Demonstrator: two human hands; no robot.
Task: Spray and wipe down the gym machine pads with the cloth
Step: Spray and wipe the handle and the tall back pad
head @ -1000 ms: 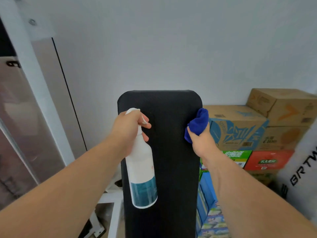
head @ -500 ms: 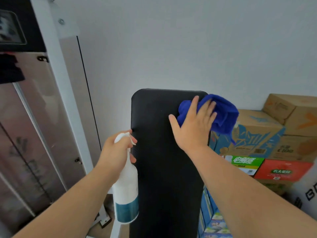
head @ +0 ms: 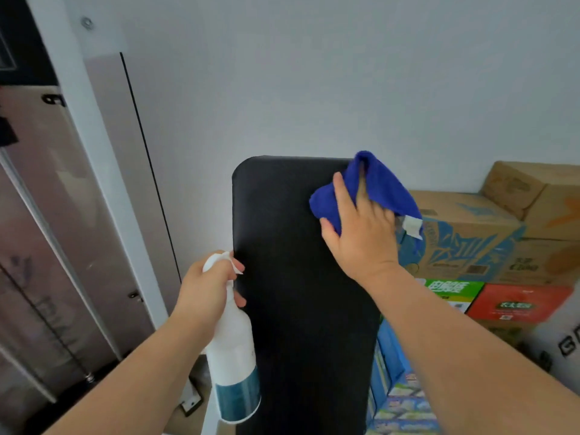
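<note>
A tall black gym pad (head: pixel 292 277) stands upright in front of me. My right hand (head: pixel 361 233) presses a blue cloth (head: pixel 383 186) flat against the pad's upper right corner. Part of the cloth folds over my outer fingers and its white tag hangs off the pad's right edge. My left hand (head: pixel 207 287) grips the neck of a white spray bottle (head: pixel 233 356) with a teal label, held beside the pad's left edge with a finger on the trigger.
Stacked cardboard boxes (head: pixel 464 240) and coloured cartons (head: pixel 518 302) fill the right side behind the pad. A white machine post (head: pixel 94 183) and a smoked panel (head: pixel 40 246) stand at the left. A plain wall is behind.
My right hand has slid the cloth from the pad's right edge up onto its upper right corner. My left hand and the bottle have dropped lower and left, off the pad's face.
</note>
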